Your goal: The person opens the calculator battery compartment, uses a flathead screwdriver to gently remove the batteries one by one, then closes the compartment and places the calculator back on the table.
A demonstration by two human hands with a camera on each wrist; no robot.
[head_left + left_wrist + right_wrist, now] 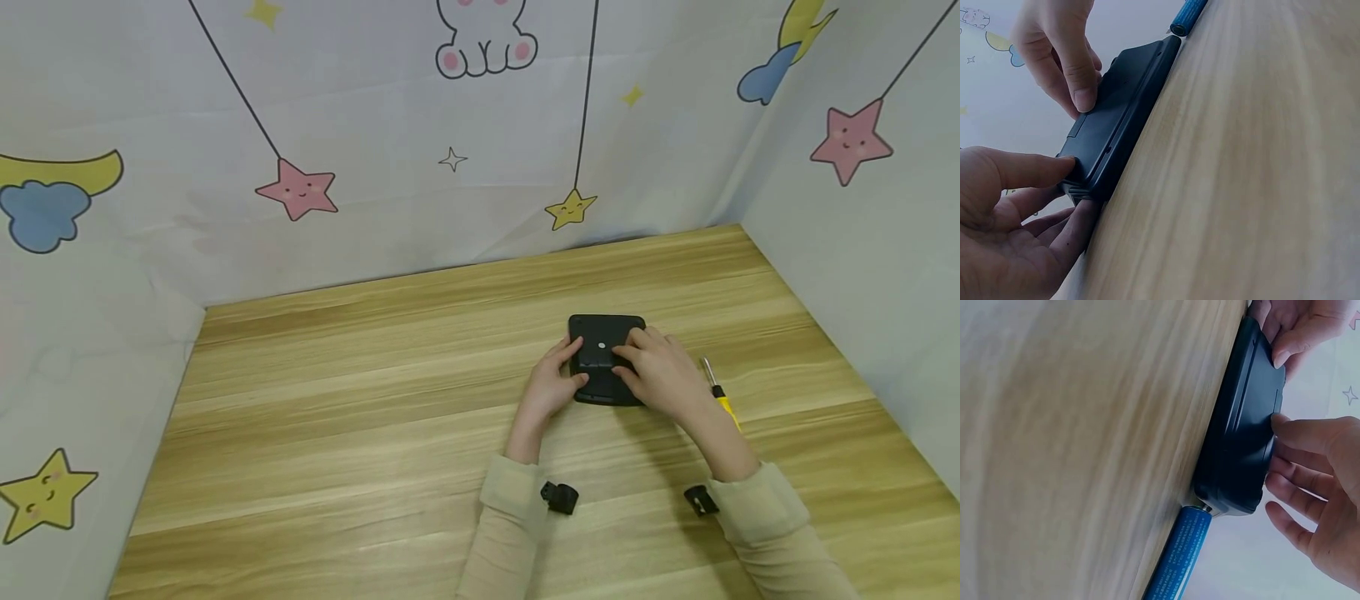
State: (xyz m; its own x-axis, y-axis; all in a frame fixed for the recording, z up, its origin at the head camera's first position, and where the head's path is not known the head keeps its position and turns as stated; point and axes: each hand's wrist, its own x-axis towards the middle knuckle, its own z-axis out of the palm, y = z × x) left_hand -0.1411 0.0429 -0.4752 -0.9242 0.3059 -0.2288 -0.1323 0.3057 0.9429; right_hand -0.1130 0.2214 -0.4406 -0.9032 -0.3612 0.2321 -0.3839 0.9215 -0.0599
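Note:
A black device (607, 385), looking like a calculator lying face down, rests on the wooden table with a small round light spot on its back. My left hand (551, 385) grips its left edge; in the left wrist view, the thumb lies on top and fingers reach underneath. With bent fingers my right hand (663, 371) holds the raised part of the back, thumb and index tips on it. The right wrist view shows this thumb (1304, 434) at the edge of a panel. The device's front is hidden.
A screwdriver with a yellow and black handle (722, 398) lies right of my right hand. Near the device's corner is a blue battery-like cylinder (1179, 556) with printed text. Small black cameras (561, 497) sit at both wrists. Patterned white cloth (390, 208) borders the table.

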